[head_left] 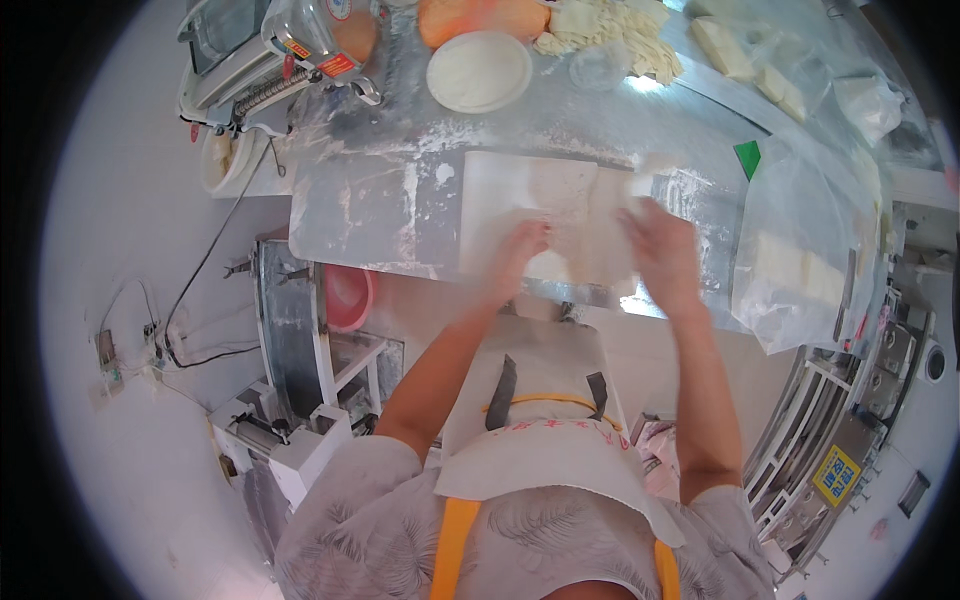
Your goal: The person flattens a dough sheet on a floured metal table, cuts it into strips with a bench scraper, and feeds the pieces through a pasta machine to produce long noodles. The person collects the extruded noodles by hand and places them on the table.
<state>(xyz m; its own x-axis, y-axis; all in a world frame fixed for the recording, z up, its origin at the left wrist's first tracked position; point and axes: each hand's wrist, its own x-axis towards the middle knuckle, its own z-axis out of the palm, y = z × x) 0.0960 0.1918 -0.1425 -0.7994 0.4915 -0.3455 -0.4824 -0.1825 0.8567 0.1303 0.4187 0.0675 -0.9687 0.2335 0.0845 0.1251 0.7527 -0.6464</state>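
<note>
The tabletop [345,225] is smooth grey metal with a dull sheen, dusted with white powder in streaks and patches. The pale sheet [563,190] lies flat near its front edge, in front of the person, and is roughly rectangular with straight sides; it shows upright bands, whiter at the left and more beige toward the middle. Its material cannot be confirmed, as motion blurs its right part. Toward the back stand a round bowl [480,72] filled level with white powder, a rounded orange item [480,22] and a loose heap of flat, cream-coloured strips [625,45]. At the right, a clear, wrinkled plastic bag [790,250] covers pale, block-like contents, with a small green piece [747,160] just beside its upper left corner. Both forearms are bare and reach forward from the lower edge, converging slightly over the sheet. The left hand [523,250] is at the sheet's lower left portion, knuckles up, fingers bent inward. The right hand [662,248] is at its right side, wrist raised, fingers curled toward the left. Both hands are blurred; whether the fingers of either grip the sheet or merely touch it cannot be told.
</note>
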